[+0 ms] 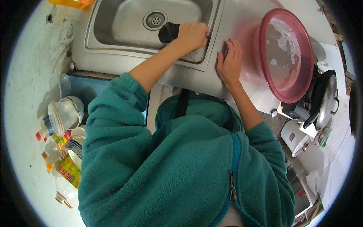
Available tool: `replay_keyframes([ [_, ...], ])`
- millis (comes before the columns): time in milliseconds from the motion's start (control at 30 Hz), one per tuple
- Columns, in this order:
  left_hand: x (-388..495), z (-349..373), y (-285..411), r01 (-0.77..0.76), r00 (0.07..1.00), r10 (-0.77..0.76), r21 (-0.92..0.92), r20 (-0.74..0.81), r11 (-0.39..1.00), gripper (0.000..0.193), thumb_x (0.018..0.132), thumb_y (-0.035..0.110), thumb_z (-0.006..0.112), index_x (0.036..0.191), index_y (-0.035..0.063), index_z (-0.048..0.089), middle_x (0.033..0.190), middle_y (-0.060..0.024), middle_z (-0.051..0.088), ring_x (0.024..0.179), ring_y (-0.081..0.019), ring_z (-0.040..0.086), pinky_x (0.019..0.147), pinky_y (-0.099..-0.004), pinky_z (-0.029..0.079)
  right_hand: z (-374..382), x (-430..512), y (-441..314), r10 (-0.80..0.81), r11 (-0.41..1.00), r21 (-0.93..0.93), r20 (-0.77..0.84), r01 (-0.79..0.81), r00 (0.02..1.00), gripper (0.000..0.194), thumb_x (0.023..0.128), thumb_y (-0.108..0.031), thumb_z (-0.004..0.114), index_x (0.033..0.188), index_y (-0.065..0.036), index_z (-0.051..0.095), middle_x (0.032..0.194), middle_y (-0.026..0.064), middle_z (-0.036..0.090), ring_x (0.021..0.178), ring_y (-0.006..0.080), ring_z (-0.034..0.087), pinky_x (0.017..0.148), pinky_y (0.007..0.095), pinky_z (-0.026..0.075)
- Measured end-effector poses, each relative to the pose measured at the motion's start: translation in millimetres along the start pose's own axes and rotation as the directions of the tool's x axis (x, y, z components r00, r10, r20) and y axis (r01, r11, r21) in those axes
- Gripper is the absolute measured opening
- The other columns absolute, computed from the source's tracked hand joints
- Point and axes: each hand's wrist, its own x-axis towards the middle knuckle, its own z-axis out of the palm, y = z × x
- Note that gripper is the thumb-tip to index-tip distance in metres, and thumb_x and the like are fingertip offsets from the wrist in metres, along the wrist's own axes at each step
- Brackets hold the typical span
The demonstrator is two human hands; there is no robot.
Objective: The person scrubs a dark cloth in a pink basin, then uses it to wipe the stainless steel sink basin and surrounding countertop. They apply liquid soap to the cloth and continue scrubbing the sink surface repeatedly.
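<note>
My left hand [192, 36] is over the right side of a stainless steel sink [127, 31], fingers curled near its rim. A black, rounded, soft-looking object [168, 32] shows beside and partly behind this hand; whether the fingers grip it cannot be seen. On the steel counter [195, 75], just right of the sink, my right hand [231, 62] lies palm down with its thumb spread. A dark patch shows between thumb and fingers, perhaps shadow. Farther right stands a pink plastic basin [262, 54] with cloudy, foamy water.
Bowls and clear plastic containers [63, 113] stack at the left wall, with bottles below them. An orange item [71, 2] is at the top left. On the right are a lidded black pan [326, 99] and a white bucket-like container [293, 137].
</note>
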Motion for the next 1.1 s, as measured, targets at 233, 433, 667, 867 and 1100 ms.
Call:
replay_keyframes([
  [233,-27.5,1.3,8.2,0.113,0.948,-0.125,0.059,0.292,0.992,0.015,0.063,0.015,0.068,0.077,0.0102,0.068,0.078,-0.0131,0.067,0.078,-0.0314,0.066,0.071,-0.0399,0.052,-2.1,-1.3,-1.4,-0.027,0.999,-0.043,-0.005,0.027,1.000,0.045,0.080,-0.012,0.059,0.120,0.002,0.044,0.127,0.0212,0.044,0.121,0.0385,0.038,0.104,0.0480,0.028],
  [433,4.4,-16.5,18.8,0.181,0.975,-0.186,0.048,0.120,0.982,0.026,0.062,0.016,0.070,0.086,0.0045,0.067,0.082,-0.0165,0.067,0.083,-0.0315,0.066,0.071,-0.0377,0.053,-0.4,-1.6,-5.4,-0.028,0.999,-0.022,0.001,0.028,1.000,0.042,0.080,-0.011,0.058,0.118,0.002,0.045,0.125,0.0214,0.045,0.120,0.0389,0.039,0.104,0.0473,0.029],
  [667,-23.8,-16.3,23.6,0.078,0.892,-0.129,0.133,0.434,0.988,0.027,0.064,0.017,0.071,0.088,0.0058,0.067,0.085,-0.0188,0.066,0.083,-0.0327,0.066,0.069,-0.0401,0.052,-0.4,0.1,-2.9,-0.055,0.997,-0.055,-0.002,0.055,0.998,0.042,0.079,-0.010,0.058,0.118,0.002,0.046,0.125,0.0215,0.045,0.119,0.0389,0.040,0.104,0.0483,0.029],
  [867,6.2,-4.8,9.3,0.021,0.998,-0.022,-0.018,-0.053,1.000,0.015,0.062,0.012,0.070,0.074,0.0037,0.067,0.077,-0.0193,0.066,0.076,-0.0352,0.066,0.065,-0.0427,0.053,-0.4,-0.8,-2.8,-0.068,0.996,-0.061,-0.006,0.068,0.998,0.043,0.079,-0.010,0.058,0.118,0.002,0.046,0.126,0.0213,0.044,0.120,0.0385,0.039,0.104,0.0481,0.028],
  [1100,-31.7,-2.1,0.6,-0.333,0.902,0.265,0.162,0.340,0.929,0.011,0.060,0.011,0.070,0.069,0.0064,0.067,0.070,-0.0167,0.065,0.069,-0.0322,0.066,0.057,-0.0415,0.052,-0.6,-1.5,0.5,-0.043,0.997,-0.057,-0.008,0.043,0.999,0.045,0.078,-0.014,0.060,0.119,0.001,0.046,0.126,0.0208,0.044,0.120,0.0383,0.039,0.104,0.0477,0.028],
])
